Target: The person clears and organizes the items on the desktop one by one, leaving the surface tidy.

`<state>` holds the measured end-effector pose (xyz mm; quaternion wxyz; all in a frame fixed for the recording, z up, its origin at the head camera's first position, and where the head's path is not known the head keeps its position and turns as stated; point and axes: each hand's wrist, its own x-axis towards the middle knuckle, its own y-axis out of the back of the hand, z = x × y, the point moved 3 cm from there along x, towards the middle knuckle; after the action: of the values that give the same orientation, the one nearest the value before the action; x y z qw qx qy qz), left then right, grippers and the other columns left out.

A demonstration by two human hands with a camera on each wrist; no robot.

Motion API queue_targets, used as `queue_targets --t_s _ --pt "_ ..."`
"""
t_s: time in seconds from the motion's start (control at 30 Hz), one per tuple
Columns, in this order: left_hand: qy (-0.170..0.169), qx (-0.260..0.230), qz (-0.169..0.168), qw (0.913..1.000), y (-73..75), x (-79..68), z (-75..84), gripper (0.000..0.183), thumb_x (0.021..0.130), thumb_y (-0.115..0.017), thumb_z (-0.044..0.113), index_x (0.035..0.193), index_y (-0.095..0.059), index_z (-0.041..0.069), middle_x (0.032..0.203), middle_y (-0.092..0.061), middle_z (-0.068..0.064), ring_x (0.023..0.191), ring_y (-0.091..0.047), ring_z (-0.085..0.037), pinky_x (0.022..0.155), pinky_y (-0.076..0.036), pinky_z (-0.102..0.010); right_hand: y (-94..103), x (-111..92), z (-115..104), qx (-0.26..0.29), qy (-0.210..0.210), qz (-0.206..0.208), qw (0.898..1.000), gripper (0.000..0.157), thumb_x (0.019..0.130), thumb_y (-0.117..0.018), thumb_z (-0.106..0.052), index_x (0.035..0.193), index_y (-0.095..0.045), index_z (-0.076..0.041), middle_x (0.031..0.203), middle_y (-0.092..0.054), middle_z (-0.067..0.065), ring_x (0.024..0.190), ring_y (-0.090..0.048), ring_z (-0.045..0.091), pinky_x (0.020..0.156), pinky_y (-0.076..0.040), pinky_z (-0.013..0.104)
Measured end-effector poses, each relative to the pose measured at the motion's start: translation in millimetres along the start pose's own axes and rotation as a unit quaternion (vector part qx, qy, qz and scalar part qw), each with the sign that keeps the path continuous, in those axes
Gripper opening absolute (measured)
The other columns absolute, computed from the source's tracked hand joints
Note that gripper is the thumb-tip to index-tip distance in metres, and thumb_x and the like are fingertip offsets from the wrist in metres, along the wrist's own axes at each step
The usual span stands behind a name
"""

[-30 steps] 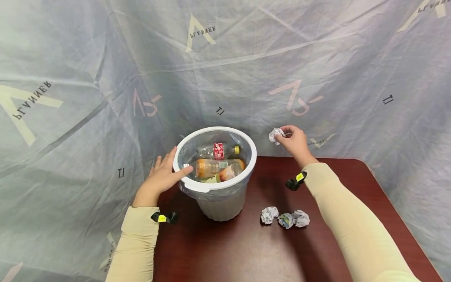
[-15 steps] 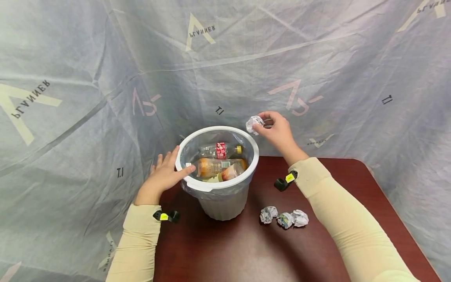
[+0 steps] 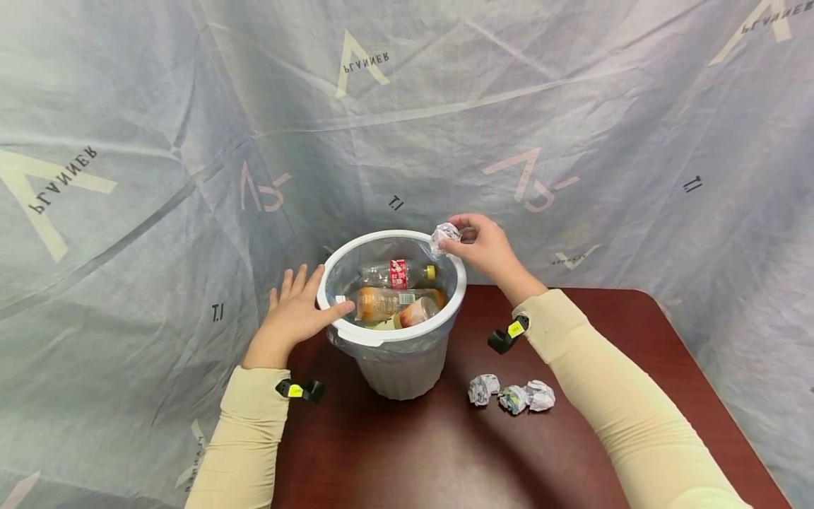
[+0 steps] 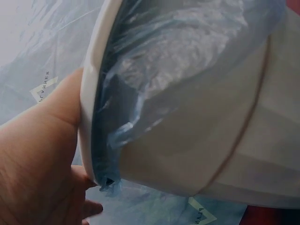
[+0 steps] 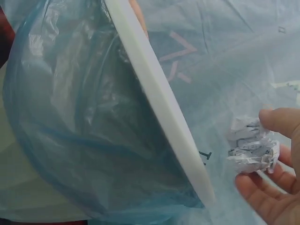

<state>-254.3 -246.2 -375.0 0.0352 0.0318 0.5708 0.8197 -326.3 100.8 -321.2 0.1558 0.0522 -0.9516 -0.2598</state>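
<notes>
I see the right hand [image 3: 486, 247] pinching a crumpled paper ball [image 3: 444, 238] just above the far right side of the bin [image 3: 403, 369], the left hand [image 3: 296, 309] spread wide against its left side, and 3 more paper balls [image 3: 513, 399] lying on the tabletop [image 3: 407, 452]

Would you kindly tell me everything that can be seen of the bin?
The bin is a pale grey, plastic-looking tub with ribbed walls that narrow towards the base. A white rim circles its open top, and a translucent, bluish liner bulges out below the rim. It stands upright on the reddish-brown table, with bottles lying inside. The left hand touches the rim.
</notes>
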Motion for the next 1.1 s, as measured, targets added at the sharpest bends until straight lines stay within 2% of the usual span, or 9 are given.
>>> queue_targets --t_s 0.17,0.4,0.53,0.67,0.83,0.93,1.0,1.1 --pt "-0.011 0.018 0.013 0.9997 1.6 0.1 3.0 0.117 0.082 -0.043 0.090 0.164 -0.009 0.014 0.169 0.000 -0.017 0.154 0.012 -0.038 0.116 0.006 -0.069 7.2 -7 4 0.024 -0.009 -0.005 1.000 0.061 0.091 -0.077 -0.038 0.142 -0.058 -0.012 0.146 -0.053 0.009 0.127 -0.058 0.031 0.099 -0.051 0.049" --pt "-0.033 0.034 0.033 0.9983 1.5 1.9 15.4 0.114 0.086 -0.041 0.086 0.163 -0.012 0.007 0.169 -0.001 -0.016 0.155 0.009 -0.038 0.117 0.002 -0.068 26.4 -27 23 0.076 0.011 0.044 0.996 0.058 0.092 -0.075 -0.038 0.142 -0.058 -0.013 0.140 -0.058 0.011 0.126 -0.057 0.030 0.102 -0.048 0.049" --pt "-0.042 0.029 0.029 0.9982 -2.7 7.7 22.8 0.115 0.086 -0.039 0.087 0.163 -0.011 0.006 0.169 0.001 -0.016 0.155 0.010 -0.034 0.119 0.003 -0.065 32.6 -39 42 0.078 0.012 0.060 0.995 0.059 0.092 -0.075 -0.038 0.141 -0.058 -0.011 0.141 -0.058 0.011 0.128 -0.057 0.030 0.102 -0.048 0.051" --pt "-0.041 0.024 0.024 0.9986 -4.4 10.2 27.2 0.116 0.085 -0.037 0.088 0.163 -0.011 0.006 0.169 0.001 -0.017 0.155 0.011 -0.033 0.119 0.003 -0.064 35.5 -52 73 0.082 0.007 0.066 0.994 0.056 0.094 -0.073 -0.033 0.142 -0.056 -0.008 0.143 -0.056 0.012 0.129 -0.056 0.032 0.102 -0.048 0.050" --pt "-0.032 0.032 0.014 0.9989 -5.6 10.4 27.8 0.117 0.084 -0.037 0.089 0.163 -0.010 0.007 0.169 0.003 -0.017 0.155 0.012 -0.033 0.118 0.004 -0.066 33.3 -76 126 0.085 -0.024 0.067 0.994 0.058 0.096 -0.072 -0.028 0.146 -0.052 -0.007 0.145 -0.054 0.015 0.126 -0.057 0.030 0.095 -0.051 0.028" --pt "-0.030 0.035 0.010 0.9989 -5.5 10.5 28.1 0.116 0.085 -0.038 0.088 0.163 -0.009 0.008 0.169 0.004 -0.016 0.155 0.013 -0.033 0.118 0.004 -0.066 29.5 -93 158 0.090 -0.042 0.075 0.992 0.057 0.096 -0.071 -0.026 0.145 -0.052 -0.004 0.142 -0.055 0.017 0.123 -0.058 0.028 0.088 -0.048 0.015" --pt "-0.031 0.034 0.011 0.9989 -5.3 10.9 28.1 0.114 0.086 -0.039 0.087 0.163 -0.009 0.008 0.169 0.004 -0.015 0.155 0.012 -0.033 0.118 0.004 -0.067 26.8 -105 179 0.088 -0.048 0.083 0.991 0.055 0.097 -0.072 -0.025 0.143 -0.053 -0.003 0.139 -0.057 0.018 0.122 -0.059 0.028 0.086 -0.048 0.011" --pt "-0.036 0.033 0.009 0.9988 -4.8 11.8 29.2 0.113 0.086 -0.039 0.086 0.163 -0.010 0.008 0.169 0.004 -0.016 0.155 0.010 -0.035 0.118 0.004 -0.067 21.1 -126 209 0.095 -0.053 0.090 0.990 0.052 0.096 -0.072 -0.020 0.141 -0.054 0.000 0.138 -0.057 0.021 0.124 -0.058 0.035 0.085 -0.048 0.011"
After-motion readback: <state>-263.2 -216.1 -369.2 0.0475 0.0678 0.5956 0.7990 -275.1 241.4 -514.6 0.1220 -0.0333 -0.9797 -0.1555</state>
